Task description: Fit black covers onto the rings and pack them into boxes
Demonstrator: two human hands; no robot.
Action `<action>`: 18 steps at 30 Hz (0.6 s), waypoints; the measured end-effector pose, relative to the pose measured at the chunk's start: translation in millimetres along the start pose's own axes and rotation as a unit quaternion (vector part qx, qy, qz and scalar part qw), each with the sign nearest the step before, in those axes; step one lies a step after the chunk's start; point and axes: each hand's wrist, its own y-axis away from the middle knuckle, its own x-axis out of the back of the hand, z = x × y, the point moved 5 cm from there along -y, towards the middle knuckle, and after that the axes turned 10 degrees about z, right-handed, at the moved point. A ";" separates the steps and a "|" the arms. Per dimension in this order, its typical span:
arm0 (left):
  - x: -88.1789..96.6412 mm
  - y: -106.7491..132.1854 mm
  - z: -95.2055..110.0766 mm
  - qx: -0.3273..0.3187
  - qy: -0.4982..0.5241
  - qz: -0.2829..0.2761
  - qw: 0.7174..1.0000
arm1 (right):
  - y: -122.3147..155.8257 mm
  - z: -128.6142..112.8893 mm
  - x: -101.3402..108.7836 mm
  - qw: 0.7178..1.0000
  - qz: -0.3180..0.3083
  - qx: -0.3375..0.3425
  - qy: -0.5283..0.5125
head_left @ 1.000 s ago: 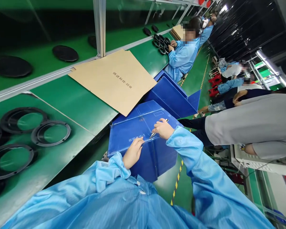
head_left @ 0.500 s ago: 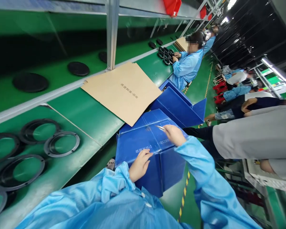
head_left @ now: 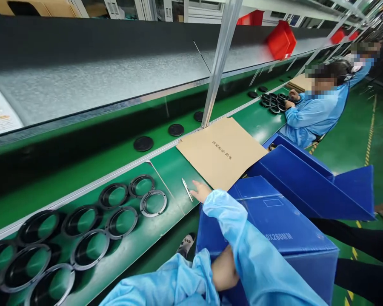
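Note:
On the green bench lies a slim silver pen-like tool (head_left: 187,190). Right beside it is my right hand (head_left: 201,191), fingers stretched out and apart, holding nothing. My left hand (head_left: 224,272) is over the blue carton (head_left: 258,212); only its wrist end shows, because my right sleeve covers the fingers. The carton is closed on top and has white print. Behind it, a flat brown cardboard sheet (head_left: 221,151) with dark lettering rests on the bench and reaches over the edge. Black rings (head_left: 153,204) stand in rows on the bench to the left.
An open blue carton (head_left: 306,178) stands to the right, near a co-worker in a blue smock (head_left: 319,106) handling black rings. Black discs (head_left: 143,143) lie on the green strip behind the rail. A metal post (head_left: 221,63) rises from the bench, and a red bin (head_left: 281,40) hangs above.
My right hand has moved left from above the carton to the bench and let go of the slim tool. My left hand has gone under the right sleeve. The view has turned left.

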 end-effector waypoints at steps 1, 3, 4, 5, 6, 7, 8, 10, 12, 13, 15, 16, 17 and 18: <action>3.6 2.4 6.3 -0.037 0.019 -0.026 0.999 | 9.0 4.0 11.5 1.000 0.001 0.013 -0.015; 12.8 7.0 16.8 -0.084 0.046 -0.049 0.994 | 39.5 16.3 43.1 0.996 0.031 0.056 -0.060; 16.5 8.3 20.2 -0.093 0.049 -0.047 0.993 | 61.3 25.1 62.4 0.991 0.065 0.078 -0.088; 18.8 8.7 22.3 -0.093 0.044 -0.042 0.994 | 87.2 36.3 82.8 0.982 0.111 0.094 -0.116; 19.2 8.9 23.6 -0.091 0.034 -0.040 0.994 | 116.5 51.0 102.9 0.971 0.168 0.096 -0.142; 18.2 9.1 24.6 -0.091 0.023 -0.043 0.995 | 148.3 70.0 120.6 0.958 0.228 0.075 -0.158; 16.5 9.5 25.3 -0.093 0.013 -0.050 0.994 | 182.0 93.2 134.7 0.942 0.289 0.031 -0.167; 14.3 11.1 25.8 -0.099 -0.002 -0.060 0.993 | 255.0 147.5 149.1 0.888 0.412 -0.094 -0.181; 15.5 12.0 25.3 -0.105 -0.025 -0.050 0.993 | 333.5 204.1 138.2 0.792 0.521 -0.218 -0.230; 16.8 11.2 25.2 -0.110 -0.042 -0.038 0.992 | 372.3 230.5 122.2 0.736 0.564 -0.266 -0.265; 18.1 6.4 26.1 -0.127 -0.078 -0.011 0.989 | 442.7 275.8 73.0 0.623 0.620 -0.334 -0.340; 17.6 2.9 27.3 -0.139 -0.095 -0.002 0.986 | 472.0 293.7 42.3 0.573 0.635 -0.362 -0.371; 16.6 -0.7 28.9 -0.150 -0.110 0.005 0.983 | 496.4 307.7 9.5 0.527 0.640 -0.393 -0.396; 15.6 -4.1 30.8 -0.161 -0.123 0.007 0.979 | 515.6 317.2 -24.3 0.486 0.635 -0.428 -0.421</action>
